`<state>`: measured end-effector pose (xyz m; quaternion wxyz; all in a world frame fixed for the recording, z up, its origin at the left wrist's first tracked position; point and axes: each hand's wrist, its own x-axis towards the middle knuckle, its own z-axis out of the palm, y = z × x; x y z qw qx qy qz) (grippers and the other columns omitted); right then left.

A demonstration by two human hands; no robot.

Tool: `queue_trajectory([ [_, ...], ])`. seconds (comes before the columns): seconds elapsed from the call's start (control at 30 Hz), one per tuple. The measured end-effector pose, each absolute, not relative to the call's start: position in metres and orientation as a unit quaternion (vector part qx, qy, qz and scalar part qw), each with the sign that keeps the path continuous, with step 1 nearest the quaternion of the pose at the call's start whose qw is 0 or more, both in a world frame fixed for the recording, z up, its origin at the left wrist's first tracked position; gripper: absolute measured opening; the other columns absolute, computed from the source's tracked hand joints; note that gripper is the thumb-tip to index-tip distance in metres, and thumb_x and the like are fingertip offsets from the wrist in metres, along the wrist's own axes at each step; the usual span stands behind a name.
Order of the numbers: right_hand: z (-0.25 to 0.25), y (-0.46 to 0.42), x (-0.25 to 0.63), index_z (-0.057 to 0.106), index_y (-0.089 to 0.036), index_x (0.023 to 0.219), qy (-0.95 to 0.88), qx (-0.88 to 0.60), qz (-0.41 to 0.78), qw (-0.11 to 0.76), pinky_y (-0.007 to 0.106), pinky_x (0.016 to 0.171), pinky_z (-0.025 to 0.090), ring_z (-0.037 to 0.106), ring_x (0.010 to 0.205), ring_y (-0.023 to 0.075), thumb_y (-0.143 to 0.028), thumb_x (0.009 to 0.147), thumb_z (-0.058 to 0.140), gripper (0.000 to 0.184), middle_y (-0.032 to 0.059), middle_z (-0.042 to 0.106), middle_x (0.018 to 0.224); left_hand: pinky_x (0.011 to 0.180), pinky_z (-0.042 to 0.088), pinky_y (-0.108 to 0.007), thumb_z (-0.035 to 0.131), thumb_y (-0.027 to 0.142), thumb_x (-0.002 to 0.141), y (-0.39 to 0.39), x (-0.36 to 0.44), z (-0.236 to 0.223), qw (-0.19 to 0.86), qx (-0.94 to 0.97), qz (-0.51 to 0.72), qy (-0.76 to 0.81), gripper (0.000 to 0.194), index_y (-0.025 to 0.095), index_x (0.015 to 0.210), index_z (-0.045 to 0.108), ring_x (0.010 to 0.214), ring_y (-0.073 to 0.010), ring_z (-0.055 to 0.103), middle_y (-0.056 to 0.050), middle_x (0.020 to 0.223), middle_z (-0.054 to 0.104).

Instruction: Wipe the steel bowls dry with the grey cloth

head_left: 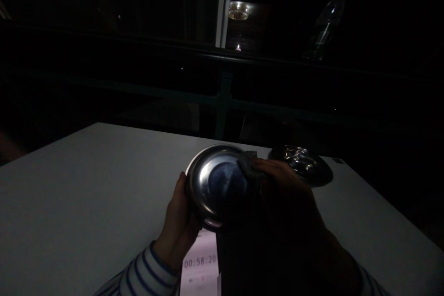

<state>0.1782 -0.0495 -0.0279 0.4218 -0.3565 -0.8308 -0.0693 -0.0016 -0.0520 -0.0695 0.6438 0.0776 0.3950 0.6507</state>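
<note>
A round, shiny metal dish is held tilted above the table, its broad face toward me. My left hand grips its left rim, with the thumb along the edge and the other fingers hidden behind. On the right side of the dish, my right hand presses a small greyish cloth against the surface near the rim. Deep shadow covers most of the right hand and the lower right of the dish.
A second metal dish lies on the white table at the back right. Below the held dish a lit phone shows a timer. Behind the table a clear plastic bottle stands near a dark window. The surroundings are very dim.
</note>
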Motion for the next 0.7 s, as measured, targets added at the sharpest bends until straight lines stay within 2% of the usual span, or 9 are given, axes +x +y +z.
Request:
queue_trajectory([
  [0.2, -0.03, -0.049, 0.174, 0.051, -0.015, 0.107, -0.867, -0.31, -0.117, 0.373, 0.036, 0.077, 0.047, 0.054, 0.093, 0.0206, -0.017, 0.084, 0.041, 0.026, 0.0087, 0.062, 0.105, 0.071, 0.053, -0.032, 0.047, 0.034, 0.084, -0.053, -0.001, -0.066, 0.649, 0.074, 0.645, 0.396, 0.035, 0.01, 0.105, 0.062, 0.08, -0.0217, 0.065, -0.011, 0.091, 0.069],
  [0.4, -0.034, -0.053, 0.162, 0.053, -0.011, 0.104, -0.867, -0.302, -0.187, 0.35, 0.037, 0.072, 0.045, 0.053, 0.091, 0.0224, -0.019, 0.083, 0.042, 0.024, 0.0101, 0.063, 0.103, 0.064, 0.052, -0.031, 0.047, 0.037, 0.084, -0.06, 0.004, -0.066, 0.67, 0.094, 0.621, 0.397, 0.037, 0.01, 0.102, 0.064, 0.069, -0.0199, 0.065, -0.009, 0.078, 0.07],
  [0.57, -0.057, -0.065, 0.151, 0.051, -0.014, 0.115, -0.873, -0.29, -0.22, 0.325, 0.041, 0.087, 0.04, 0.049, 0.106, 0.0243, -0.028, 0.086, 0.046, 0.033, 0.0083, 0.06, 0.113, 0.059, 0.051, -0.028, 0.049, 0.037, 0.083, -0.062, 0.005, -0.067, 0.658, 0.104, 0.626, 0.404, 0.034, 0.01, 0.096, 0.065, 0.053, -0.0141, 0.059, -0.006, 0.069, 0.068],
  [0.7, -0.07, -0.063, 0.148, 0.05, -0.018, 0.118, -0.878, -0.288, -0.206, 0.323, 0.038, 0.087, 0.043, 0.051, 0.108, 0.0216, -0.034, 0.085, 0.048, 0.037, 0.0061, 0.059, 0.115, 0.062, 0.052, -0.029, 0.048, 0.037, 0.084, -0.061, 0.003, -0.067, 0.65, 0.113, 0.632, 0.406, 0.033, 0.011, 0.094, 0.064, 0.059, -0.0158, 0.062, -0.007, 0.076, 0.069],
])
